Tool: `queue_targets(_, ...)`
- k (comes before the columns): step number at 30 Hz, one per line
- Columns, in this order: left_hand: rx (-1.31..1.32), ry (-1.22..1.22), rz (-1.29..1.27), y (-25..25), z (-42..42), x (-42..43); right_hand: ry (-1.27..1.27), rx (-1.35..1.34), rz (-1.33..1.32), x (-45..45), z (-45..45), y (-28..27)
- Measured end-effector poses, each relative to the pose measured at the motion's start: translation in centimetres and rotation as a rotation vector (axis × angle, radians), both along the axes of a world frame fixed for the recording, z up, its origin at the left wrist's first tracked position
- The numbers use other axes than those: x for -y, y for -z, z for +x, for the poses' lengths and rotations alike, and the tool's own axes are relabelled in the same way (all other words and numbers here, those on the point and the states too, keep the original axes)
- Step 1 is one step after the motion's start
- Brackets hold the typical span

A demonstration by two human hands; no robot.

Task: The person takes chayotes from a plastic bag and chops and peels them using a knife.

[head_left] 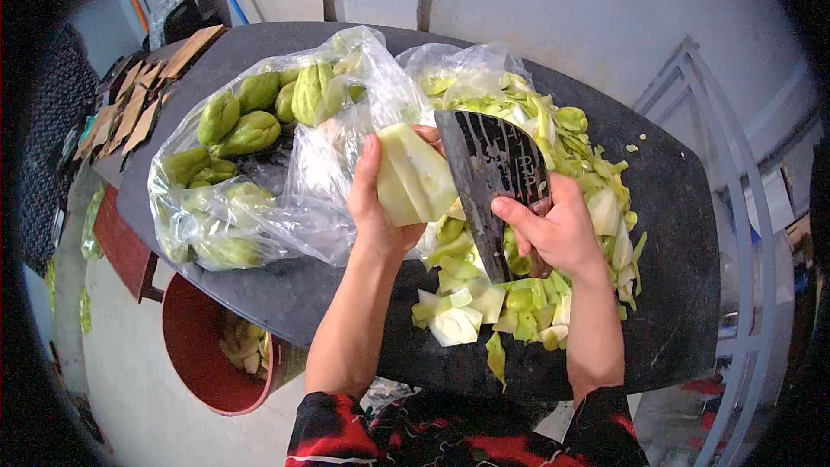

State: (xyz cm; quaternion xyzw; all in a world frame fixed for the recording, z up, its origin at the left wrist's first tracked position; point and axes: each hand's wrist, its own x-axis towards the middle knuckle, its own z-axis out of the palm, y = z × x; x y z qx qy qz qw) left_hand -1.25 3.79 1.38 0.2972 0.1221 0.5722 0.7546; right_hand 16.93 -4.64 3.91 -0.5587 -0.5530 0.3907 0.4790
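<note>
My left hand [378,199] is wrapped round a peeled, pale green chayote [413,175], held up over the table. Just to its right, my right hand [553,229] grips a wide dark blade [493,164] with pale streaks on it, its edge close beside the chayote. Under and behind my right hand lies a heap of green peelings and cut pieces [609,207]. To the left of my hands, a clear plastic bag [328,225] holds several unpeeled chayotes [251,133].
The dark table [674,294] has a rounded edge. Below its left front stands a red bucket [194,337] with pale pieces inside. A grey metal rail [748,207] rises at the right. Flat brown pieces [138,117] lie at the far left.
</note>
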Motion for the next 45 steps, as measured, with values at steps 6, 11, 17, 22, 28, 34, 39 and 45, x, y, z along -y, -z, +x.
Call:
queue_targets(6, 0.016, 0.023, 0.050, 0.3, 0.2, 0.2, -0.065, -0.066, -0.017, -0.1, 0.3, 0.4)
queue_targets(11, -0.050, -0.012, 0.036, 0.2, 0.6, 1.0, -0.049, -0.072, 0.000, -0.2, -0.2, 0.3)
queue_targets(17, -0.111, -0.008, -0.037, 1.6, 1.0, 1.6, -0.060, -0.116, 0.012, 0.1, -0.2, 0.6)
queue_targets(22, -0.062, 0.107, 0.004, 1.1, 1.3, 1.8, -0.042, -0.121, 0.038, -0.3, -0.2, 0.9)
queue_targets(28, 0.007, 0.120, -0.250, -2.3, 2.1, 2.4, 0.022, 0.007, 0.060, -0.7, 0.1, 1.1)
queue_targets(34, -0.147, 0.047, -0.058, 0.1, 1.4, 1.7, 0.049, 0.047, 0.081, -0.7, -0.4, 0.8)
queue_targets(39, -0.183, -0.040, -0.014, 0.8, 1.9, 1.4, 0.093, 0.048, 0.089, -0.4, -1.0, 1.1)
queue_targets(45, -0.140, -0.177, 0.065, 0.4, 1.8, 1.6, 0.068, -0.037, 0.084, -0.2, -1.4, 0.7)
